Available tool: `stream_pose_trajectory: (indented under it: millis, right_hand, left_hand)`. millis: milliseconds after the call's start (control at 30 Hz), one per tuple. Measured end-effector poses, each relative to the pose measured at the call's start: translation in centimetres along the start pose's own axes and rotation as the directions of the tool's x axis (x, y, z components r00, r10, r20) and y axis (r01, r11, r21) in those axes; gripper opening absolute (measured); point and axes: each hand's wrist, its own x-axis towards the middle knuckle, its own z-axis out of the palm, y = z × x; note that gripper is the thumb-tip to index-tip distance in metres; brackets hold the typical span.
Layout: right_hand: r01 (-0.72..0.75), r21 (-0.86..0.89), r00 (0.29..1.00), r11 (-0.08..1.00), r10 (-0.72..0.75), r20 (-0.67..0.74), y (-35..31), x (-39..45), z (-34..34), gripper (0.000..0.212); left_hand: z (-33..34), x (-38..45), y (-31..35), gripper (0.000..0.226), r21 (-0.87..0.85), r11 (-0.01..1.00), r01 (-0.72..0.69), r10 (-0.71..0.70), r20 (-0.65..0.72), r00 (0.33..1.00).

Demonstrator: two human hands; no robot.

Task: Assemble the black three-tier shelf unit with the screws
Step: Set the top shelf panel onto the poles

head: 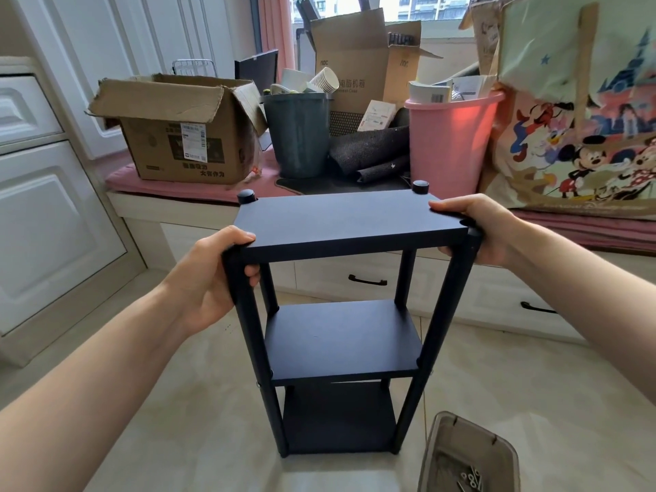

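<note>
From the head camera, the black shelf unit (339, 314) is being held upright in the middle of the view, straight ahead of the person and between the two hands. Its long axis is being kept vertical, and its feet appear to be resting on the pale tiled floor (184, 420), though contact cannot be confirmed. All three tiers are seen joined to the four posts.

The left hand (209, 275) is being wrapped around the near left corner of the top tier, thumb on top and fingers curled around the post below. The right hand (479, 229) is being closed over the near right corner in the same way, thumb laid on the board. Both hands are set at much the same reach, so neither is judged nearer; any lift or turn would likely be shared evenly.

A grey tray (468, 456) holding a few screws (470, 481) is being left on the floor, just beside the unit's near right foot. Beyond, a window bench is being crowded by a cardboard box (177, 129), a grey bin (296, 133) and a pink bucket (451, 140).
</note>
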Motion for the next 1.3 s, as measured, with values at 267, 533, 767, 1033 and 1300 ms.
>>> stream_pose_trajectory:
  millis: [267, 533, 767, 1033, 1300]
  right_hand:
    - [0.022, 0.044, 0.999, 0.999, -0.024, 0.044, 0.4, 0.3, -0.3, 0.014]
    - [0.005, -0.006, 0.997, 1.0, -0.005, 0.075, 0.6, 0.3, -0.6, 0.037]
    - [0.023, -0.012, 0.991, 1.0, -0.022, 0.134, 0.7, 1.0, -1.2, 0.035]
    - [0.038, 0.006, 0.989, 0.999, -0.039, 0.143, 0.9, 1.2, -1.2, 0.03]
    - [0.049, 0.005, 0.989, 0.999, -0.05, 0.137, 1.1, 1.0, -1.0, 0.026]
  left_hand:
    - [0.1, -0.1, 0.0, 0.016, -0.002, 1.0, 0.025, -0.025, -0.024, 0.999]
    - [-0.3, -0.4, 0.4, 0.029, -0.093, 0.988, 0.123, -0.124, -0.003, 0.992]
    - [0.3, 0.1, 0.7, 0.018, -0.106, 0.984, 0.142, -0.148, -0.047, 0.988]
    - [-0.2, 0.2, 0.8, 0.028, -0.105, 0.979, 0.174, -0.173, 0.011, 0.985]
    - [-0.7, 0.5, 0.7, 0.038, -0.037, 0.98, 0.196, -0.195, 0.02, 0.981]
